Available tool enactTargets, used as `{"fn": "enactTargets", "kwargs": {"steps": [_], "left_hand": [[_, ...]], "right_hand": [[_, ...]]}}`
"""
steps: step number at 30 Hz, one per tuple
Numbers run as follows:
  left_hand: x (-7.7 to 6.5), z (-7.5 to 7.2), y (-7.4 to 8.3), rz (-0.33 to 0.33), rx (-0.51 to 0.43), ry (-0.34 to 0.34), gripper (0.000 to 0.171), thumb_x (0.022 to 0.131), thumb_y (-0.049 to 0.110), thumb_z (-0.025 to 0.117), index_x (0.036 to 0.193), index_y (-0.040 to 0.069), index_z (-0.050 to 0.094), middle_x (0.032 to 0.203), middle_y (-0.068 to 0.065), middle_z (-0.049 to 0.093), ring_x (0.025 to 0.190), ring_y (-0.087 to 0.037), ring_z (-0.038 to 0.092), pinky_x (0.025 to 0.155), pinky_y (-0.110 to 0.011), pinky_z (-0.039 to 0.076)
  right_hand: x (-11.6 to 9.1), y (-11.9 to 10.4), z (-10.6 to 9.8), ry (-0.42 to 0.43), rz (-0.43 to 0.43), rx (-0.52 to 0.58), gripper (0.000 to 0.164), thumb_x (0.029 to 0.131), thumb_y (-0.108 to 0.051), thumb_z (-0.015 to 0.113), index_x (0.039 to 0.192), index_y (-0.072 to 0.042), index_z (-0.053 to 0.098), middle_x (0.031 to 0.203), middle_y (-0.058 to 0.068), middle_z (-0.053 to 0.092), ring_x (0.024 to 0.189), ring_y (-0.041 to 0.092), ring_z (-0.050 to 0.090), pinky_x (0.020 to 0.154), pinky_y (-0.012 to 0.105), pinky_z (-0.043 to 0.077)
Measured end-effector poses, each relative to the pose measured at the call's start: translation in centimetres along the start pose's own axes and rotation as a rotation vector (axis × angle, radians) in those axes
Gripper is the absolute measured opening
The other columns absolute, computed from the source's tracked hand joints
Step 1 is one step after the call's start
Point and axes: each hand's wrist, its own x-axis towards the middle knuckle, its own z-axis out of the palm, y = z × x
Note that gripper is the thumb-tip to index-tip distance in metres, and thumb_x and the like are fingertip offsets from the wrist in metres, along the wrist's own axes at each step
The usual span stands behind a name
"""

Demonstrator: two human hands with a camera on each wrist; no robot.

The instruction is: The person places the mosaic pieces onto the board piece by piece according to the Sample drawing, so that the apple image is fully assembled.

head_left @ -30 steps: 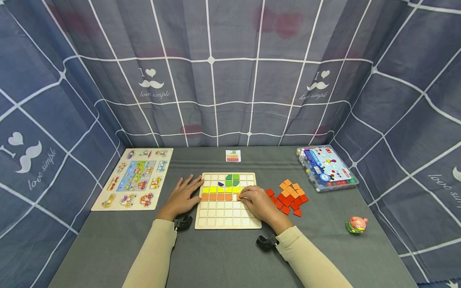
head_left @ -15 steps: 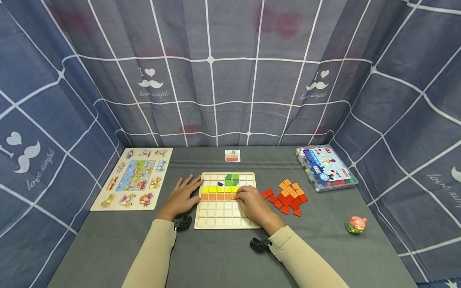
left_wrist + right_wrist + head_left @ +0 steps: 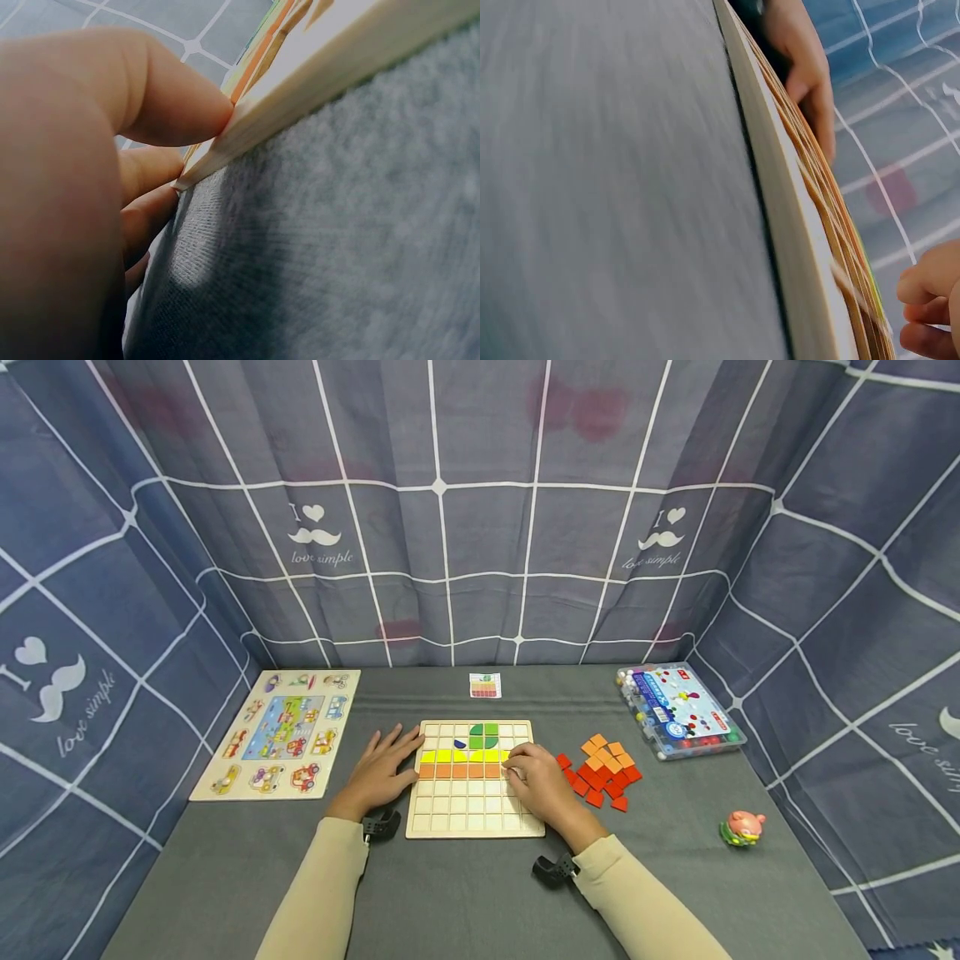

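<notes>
A wooden grid board (image 3: 474,823) lies on the grey table in the middle of the head view. Green pieces (image 3: 483,736) form a patch near its top, with a small blue piece (image 3: 460,743) beside them. Below run a row of yellow pieces (image 3: 447,756) and a row of orange tiles (image 3: 459,771). My left hand (image 3: 381,770) rests with spread fingers at the board's left edge; its thumb touches the rim in the left wrist view. Over the right end of the rows is my right hand (image 3: 538,782), fingers loosely bent, no piece visible in them.
Loose red tiles (image 3: 595,797) and light orange tiles (image 3: 597,740) are heaped right of the board. A small pattern card (image 3: 485,686) lies behind it. A picture puzzle board (image 3: 225,747) is at left; a clear plastic case (image 3: 681,710) and a pig figurine (image 3: 742,828) are at right.
An orange tile that my right hand held now lies in the row, filling its gap. The right hand moved left, then back slightly right. My left hand has stayed in place.
</notes>
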Motion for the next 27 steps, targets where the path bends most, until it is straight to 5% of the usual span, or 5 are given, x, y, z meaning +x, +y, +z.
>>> {"fn": "enactTargets", "kwargs": {"steps": [14,21,27], "left_hand": [[0.0,0.0,-0.3,-0.009,0.009,-0.013,0.070,0.094,0.027,0.061,0.162,0.015,0.046,0.168,-0.002,0.035,0.158,-0.030,0.019,0.127,-0.054,-0.001],[0.0,0.0,-0.2,-0.026,0.012,-0.022,0.071,0.094,0.028,0.061,0.163,0.017,0.046,0.169,0.001,0.033,0.158,-0.028,0.018,0.127,-0.052,-0.002],[0.1,0.1,-0.3,-0.020,0.007,-0.021,0.070,0.095,0.028,0.061,0.162,0.016,0.046,0.169,0.001,0.034,0.158,-0.028,0.019,0.127,-0.052,-0.002]], "right_hand": [[-2.4,7.0,-6.1,0.003,0.368,-0.144,0.022,0.088,-0.004,0.082,0.109,0.003,0.079,0.110,0.018,0.067,0.099,0.041,0.059,0.092,0.058,0.048],[-3.1,7.9,-7.0,0.039,0.402,-0.156,0.020,0.084,-0.004,0.082,0.103,0.003,0.079,0.102,0.018,0.066,0.094,0.044,0.058,0.083,0.061,0.046],[-2.7,7.7,-7.3,-0.012,0.465,-0.166,0.018,0.084,-0.004,0.079,0.102,0.001,0.081,0.102,0.018,0.067,0.095,0.045,0.057,0.084,0.062,0.046]]}}
